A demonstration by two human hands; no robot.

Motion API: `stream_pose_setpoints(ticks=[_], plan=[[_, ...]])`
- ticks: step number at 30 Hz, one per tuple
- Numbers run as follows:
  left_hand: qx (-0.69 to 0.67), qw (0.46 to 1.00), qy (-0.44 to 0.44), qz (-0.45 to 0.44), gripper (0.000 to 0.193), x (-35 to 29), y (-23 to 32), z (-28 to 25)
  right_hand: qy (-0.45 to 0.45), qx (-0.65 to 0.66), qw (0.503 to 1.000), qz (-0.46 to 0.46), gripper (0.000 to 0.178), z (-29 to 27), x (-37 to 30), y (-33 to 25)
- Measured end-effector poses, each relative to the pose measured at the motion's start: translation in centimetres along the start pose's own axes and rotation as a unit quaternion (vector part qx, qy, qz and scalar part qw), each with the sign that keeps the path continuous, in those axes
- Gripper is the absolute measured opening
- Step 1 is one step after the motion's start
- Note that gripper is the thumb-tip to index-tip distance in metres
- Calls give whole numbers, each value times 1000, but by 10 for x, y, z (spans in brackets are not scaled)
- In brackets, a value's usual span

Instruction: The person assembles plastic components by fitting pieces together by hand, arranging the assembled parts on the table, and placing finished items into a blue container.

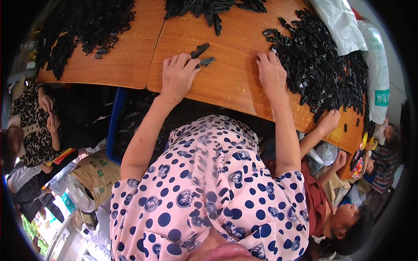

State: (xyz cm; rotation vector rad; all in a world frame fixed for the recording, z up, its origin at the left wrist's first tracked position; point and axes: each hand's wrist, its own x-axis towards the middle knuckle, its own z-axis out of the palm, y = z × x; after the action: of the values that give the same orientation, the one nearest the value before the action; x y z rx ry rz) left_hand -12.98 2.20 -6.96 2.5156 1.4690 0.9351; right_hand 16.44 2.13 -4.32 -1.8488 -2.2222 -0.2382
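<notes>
In the head view, the left hand [177, 77] rests over the wooden table [237, 50], fingers curled, its tips at the near ends of two slim black plastic clips: the upper clip [200, 50] slants away from the knuckles, and the lower clip [207, 61] lies by the thumb and forefinger; whether these pinch it or merely touch it, I cannot tell. The right hand [273, 73] is well apart from the left, fingers bent at the near-side edge of the right-hand heap of small black pieces [322, 61]; its fingertips face away, so I cannot tell whether they are closed on a piece. For good handling, the left hand would do best to steady one clip by its end and keep the other clear, so that the two do not tangle. The right should lift a single piece from the heap's loose edge rather than dig into the middle, where pieces overlap and could drag neighbours along. The bare wood between the hands is a sensible place to work, clear of the far heap of black clips [198, 8] and a co-worker's hand [330, 122] near the right heap.
</notes>
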Motion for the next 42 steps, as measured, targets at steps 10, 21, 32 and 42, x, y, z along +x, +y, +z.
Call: stream_pose_setpoints(ticks=[10,21,32,42], plan=[[-160,979,-129,2,23,9,-2,-1,51,253,965,-36,21,2,-35,-19],[-133,986,-95,31,27,3,9,7,-16,157,987,8,17,-22,-39,-12],[-195,976,-85,48,19,4,6,14,-143,176,961,-155,16,-39,-12,-52],[-239,967,-70,49,18,10,1,24,-178,206,957,-100,17,-16,-2,-68]])
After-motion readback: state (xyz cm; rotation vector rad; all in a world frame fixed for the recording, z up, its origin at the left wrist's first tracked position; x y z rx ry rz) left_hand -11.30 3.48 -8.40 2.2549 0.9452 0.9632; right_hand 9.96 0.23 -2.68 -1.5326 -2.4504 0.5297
